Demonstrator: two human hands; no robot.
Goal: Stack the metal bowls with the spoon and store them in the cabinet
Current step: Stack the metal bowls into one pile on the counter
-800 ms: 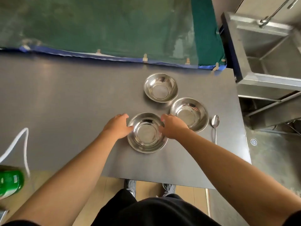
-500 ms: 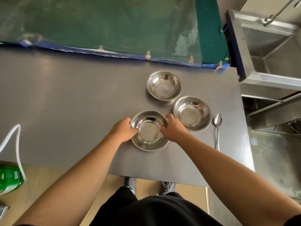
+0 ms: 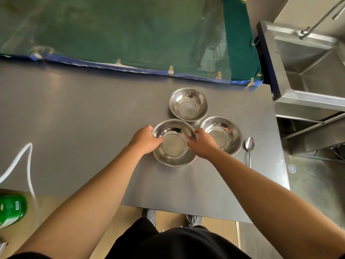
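Note:
Three shiny metal bowls sit close together on the grey metal table (image 3: 74,131). The nearest bowl (image 3: 174,146) is gripped on both sides: my left hand (image 3: 144,140) holds its left rim and my right hand (image 3: 202,143) holds its right rim, thumbs inside the bowl. It looks tilted a little toward the far side. A second bowl (image 3: 224,133) stands just right of it, partly hidden by my right hand. The third bowl (image 3: 188,104) is behind both. A metal spoon (image 3: 249,148) lies at the right, handle pointing toward me.
A green sheet with a blue edge (image 3: 121,38) covers the surface behind the table. A steel sink unit (image 3: 308,71) stands at the right, past the table's edge. A green bottle (image 3: 11,208) and a white cord (image 3: 28,165) are at the lower left.
Both hands have closed in on the nearest bowl, thumbs now over its rim, and the bowl has shifted slightly away from me toward the other two bowls.

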